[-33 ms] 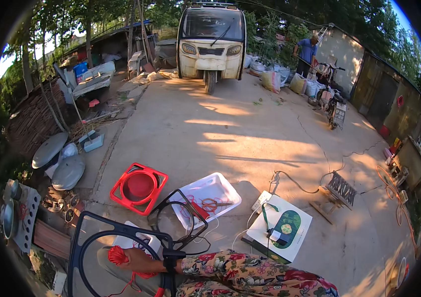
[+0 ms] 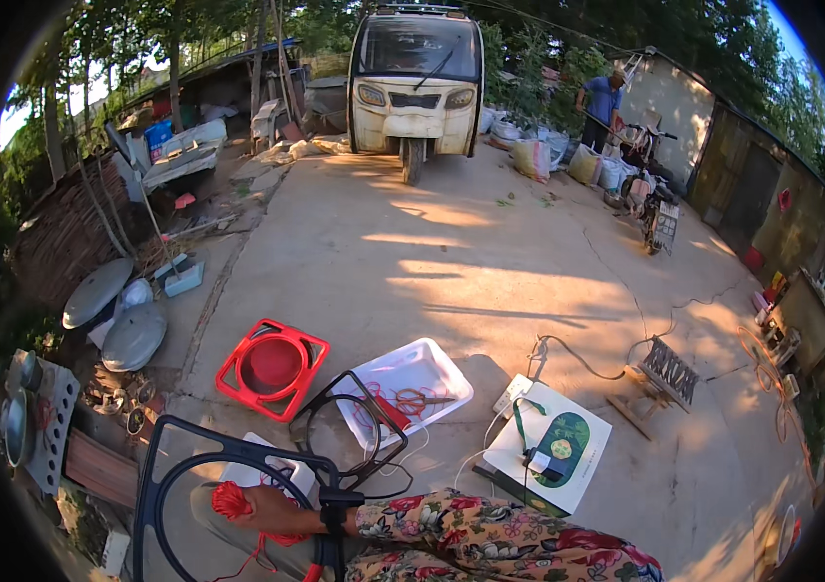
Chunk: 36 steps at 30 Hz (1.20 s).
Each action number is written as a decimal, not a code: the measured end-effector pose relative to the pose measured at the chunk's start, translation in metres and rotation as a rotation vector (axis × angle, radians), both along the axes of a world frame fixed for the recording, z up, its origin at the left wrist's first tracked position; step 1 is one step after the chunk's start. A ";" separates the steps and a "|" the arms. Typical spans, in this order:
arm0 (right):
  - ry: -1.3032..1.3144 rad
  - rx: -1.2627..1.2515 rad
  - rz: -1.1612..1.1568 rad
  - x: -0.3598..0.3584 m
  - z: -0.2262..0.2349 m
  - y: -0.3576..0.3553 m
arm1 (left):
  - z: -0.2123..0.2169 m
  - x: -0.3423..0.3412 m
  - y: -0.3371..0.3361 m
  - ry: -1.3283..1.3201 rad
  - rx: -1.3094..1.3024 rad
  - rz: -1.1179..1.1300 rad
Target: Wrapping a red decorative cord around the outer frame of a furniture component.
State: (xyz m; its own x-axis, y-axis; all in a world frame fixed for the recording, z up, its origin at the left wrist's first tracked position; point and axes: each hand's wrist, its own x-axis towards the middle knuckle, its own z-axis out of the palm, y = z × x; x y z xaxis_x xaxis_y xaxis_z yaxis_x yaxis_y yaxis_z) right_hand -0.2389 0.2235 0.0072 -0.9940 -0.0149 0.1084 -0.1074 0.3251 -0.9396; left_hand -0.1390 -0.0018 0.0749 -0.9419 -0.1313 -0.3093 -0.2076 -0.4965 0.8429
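Note:
My right arm, in a floral sleeve with a dark band at the wrist, reaches across from the lower right. My right hand (image 2: 275, 508) is closed around a bundle of red cord (image 2: 231, 500); more red strands hang below the fingers. A dark plastic frame (image 2: 153, 485) with a round opening surrounds the hand at the lower left. Behind it, a smaller black frame (image 2: 346, 477) leans by a white tray (image 2: 451, 386), which holds red cord and scissors (image 2: 424, 399). A small white container (image 2: 300, 476) sits partly hidden behind the dark frame. My left hand is out of sight.
Beyond the dark frame lies a red square frame (image 2: 225, 381). To the right are a white-and-green box (image 2: 505, 448) with a charger on it, a power strip (image 2: 511, 394) and a low stool (image 2: 670, 371). Farther off stand a three-wheeled vehicle (image 2: 414, 121) and a person (image 2: 604, 97) near sacks.

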 end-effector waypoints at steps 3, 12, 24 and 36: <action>0.052 -0.061 -0.039 -0.001 -0.001 0.000 | -0.004 0.001 -0.001 -0.011 0.018 0.069; 0.070 -0.070 -0.074 0.004 0.009 0.011 | -0.013 -0.004 -0.001 -0.086 0.066 0.059; -0.069 -0.536 0.114 -0.003 0.041 0.022 | -0.006 -0.027 -0.010 -0.111 -0.048 0.087; -0.137 -0.629 0.193 -0.019 0.087 -0.006 | -0.015 -0.018 -0.013 -0.114 0.065 0.210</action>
